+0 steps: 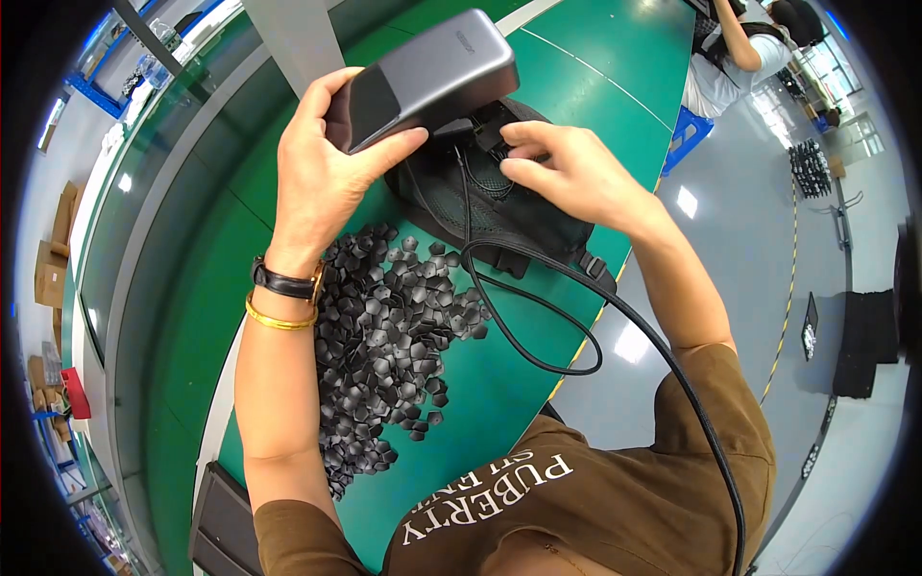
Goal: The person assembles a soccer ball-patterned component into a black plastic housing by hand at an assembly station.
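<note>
My left hand (331, 168) grips a grey power bank (451, 62) with a glossy dark end, its thumb along the lower edge. The block is tilted above a black mesh bag (427, 197) lying on the green table. At the bag's upper part, my right hand (571, 173) has its thumb and fingers curled close together beside dark cords. What they pinch, if anything, is hard to make out against the black bag. A thin black cable (468, 197) hangs below the power bank. Near it, a thicker black braided cable (634, 322) loops over the table and runs down across my right side.
Many small dark-grey faceted pieces (384, 336) lie heaped by my left forearm on the green table (480, 403). A pale upright post (298, 38) stands at the far side. Another person (744, 62) sits by a blue stool (688, 134) at the far right.
</note>
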A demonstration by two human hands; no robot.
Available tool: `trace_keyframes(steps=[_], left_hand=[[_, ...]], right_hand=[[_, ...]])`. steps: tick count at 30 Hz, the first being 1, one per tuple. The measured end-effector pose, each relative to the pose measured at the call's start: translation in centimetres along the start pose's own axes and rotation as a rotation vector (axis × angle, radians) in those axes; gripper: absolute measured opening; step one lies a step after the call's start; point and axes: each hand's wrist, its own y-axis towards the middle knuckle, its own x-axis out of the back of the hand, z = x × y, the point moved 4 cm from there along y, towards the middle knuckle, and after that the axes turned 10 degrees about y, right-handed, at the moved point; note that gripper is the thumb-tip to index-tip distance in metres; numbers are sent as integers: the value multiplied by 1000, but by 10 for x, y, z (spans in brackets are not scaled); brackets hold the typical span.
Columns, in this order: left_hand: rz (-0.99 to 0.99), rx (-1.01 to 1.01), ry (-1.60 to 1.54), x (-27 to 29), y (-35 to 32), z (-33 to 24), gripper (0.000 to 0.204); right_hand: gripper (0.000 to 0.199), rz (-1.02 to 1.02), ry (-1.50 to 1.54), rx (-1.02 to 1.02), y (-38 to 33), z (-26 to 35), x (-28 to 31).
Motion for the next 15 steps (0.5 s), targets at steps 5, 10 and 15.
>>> trace_keyframes(steps=[5, 10, 15], left_hand=[[-36, 43, -135, 9, 3, 0, 60], [-81, 32, -160, 15, 2, 5, 61], [-93, 30, -144, 18, 2, 7, 61]], right_hand=[[40, -152, -256, 178, 38, 2, -18], [45, -332, -510, 316, 65, 6, -40], [49, -312, -609, 253, 88, 8, -60]])
